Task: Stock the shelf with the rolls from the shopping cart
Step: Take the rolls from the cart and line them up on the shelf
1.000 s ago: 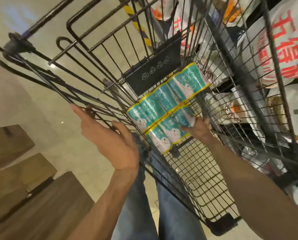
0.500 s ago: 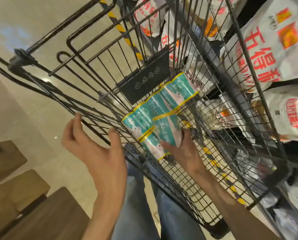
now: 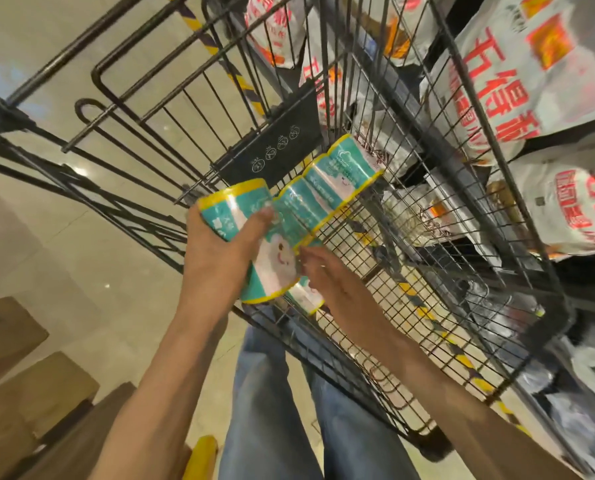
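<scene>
Head view: the left hand point(image 3: 220, 251) grips a roll pack point(image 3: 254, 237) above the cart point(image 3: 427, 306), the right hand point(image 3: 327, 275) touching another pack point(image 3: 304, 297) with relaxed fingers.

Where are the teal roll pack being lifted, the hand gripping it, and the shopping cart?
teal roll pack point(image 3: 275, 261): head view, on its cartoon-face wrapper.
left hand point(image 3: 216, 252): head view, on its back.
shopping cart point(image 3: 403, 251): head view, on its wire floor.

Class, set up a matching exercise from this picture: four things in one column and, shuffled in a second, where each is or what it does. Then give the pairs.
1. left hand
2. right hand
3. black plate
4. white sacks

A. behind the cart's wire side
B. grips a teal roll pack
C. on the cart's folding flap
D. reaches toward the packs in the cart

1-B, 2-D, 3-C, 4-A
</scene>
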